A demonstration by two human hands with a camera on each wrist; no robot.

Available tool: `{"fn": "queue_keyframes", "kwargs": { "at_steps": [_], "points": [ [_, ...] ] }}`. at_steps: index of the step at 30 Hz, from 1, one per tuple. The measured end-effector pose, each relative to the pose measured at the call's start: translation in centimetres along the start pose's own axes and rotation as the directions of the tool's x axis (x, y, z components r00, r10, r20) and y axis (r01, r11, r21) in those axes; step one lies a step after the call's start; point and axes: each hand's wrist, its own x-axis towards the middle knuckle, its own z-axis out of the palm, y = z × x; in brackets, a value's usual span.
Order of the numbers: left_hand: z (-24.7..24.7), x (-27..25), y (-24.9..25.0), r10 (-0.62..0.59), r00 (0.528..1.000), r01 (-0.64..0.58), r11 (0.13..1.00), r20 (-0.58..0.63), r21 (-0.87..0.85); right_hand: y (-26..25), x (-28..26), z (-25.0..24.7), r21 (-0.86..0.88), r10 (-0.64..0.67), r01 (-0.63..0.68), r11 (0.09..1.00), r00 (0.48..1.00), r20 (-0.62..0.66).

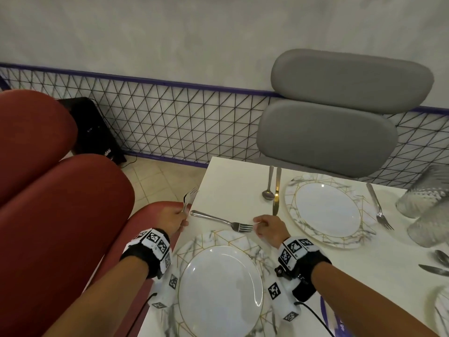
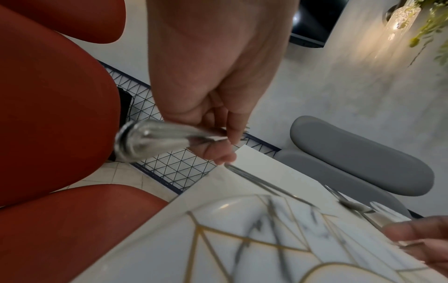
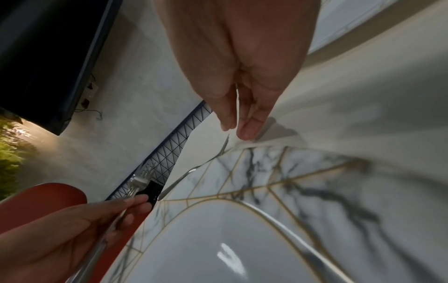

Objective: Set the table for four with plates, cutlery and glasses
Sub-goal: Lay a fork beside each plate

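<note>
My left hand (image 1: 183,212) hangs just off the table's left edge and grips a small bundle of cutlery (image 1: 188,198), with a fork and a spoon sticking up; the handles (image 2: 150,139) show in the left wrist view. A silver fork (image 1: 218,220) lies slantwise on the white table (image 1: 230,181) beyond the near marbled plate (image 1: 194,244). My right hand (image 1: 257,224) sits at that fork's tines, thumb and finger tips (image 3: 246,132) close together just over the tine ends, not wrapped round it. A second plate (image 1: 291,190) farther back has a spoon (image 1: 268,188) and a gold knife (image 1: 276,195) on its left and a fork (image 1: 379,210) on its right.
Two ribbed glasses (image 1: 422,193) lie or lean at the right edge, with more cutlery (image 1: 437,266) below them. A red sofa (image 1: 60,215) runs along the table's left side and a grey chair (image 1: 328,132) stands behind it. A wire fence lines the wall.
</note>
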Motion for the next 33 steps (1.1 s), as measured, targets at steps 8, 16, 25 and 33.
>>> {"fn": "queue_keyframes", "kwargs": {
  "at_steps": [8,16,25,33],
  "points": [
    [-0.3,0.2,-0.4,0.082,0.995,-0.071,0.981,-0.059,0.178,0.6,-0.9,-0.3,-0.028,-0.074,0.075,0.997,0.996,0.049],
    [0.5,-0.7,0.2,-0.017,0.996,0.008,0.994,0.09,0.105,0.9,-0.9,0.0,-0.063,-0.072,0.077,0.995,0.994,0.081],
    [0.1,-1.1,0.2,-0.037,0.994,0.028,0.996,0.101,0.087,1.2,-0.3,0.3,-0.141,-0.097,0.11,0.984,0.991,0.094],
    [0.1,-1.3,0.1,-0.041,0.994,0.031,0.994,0.098,0.102,1.1,-0.1,0.3,-0.164,-0.089,0.107,0.981,0.989,0.114]
  ]
}}
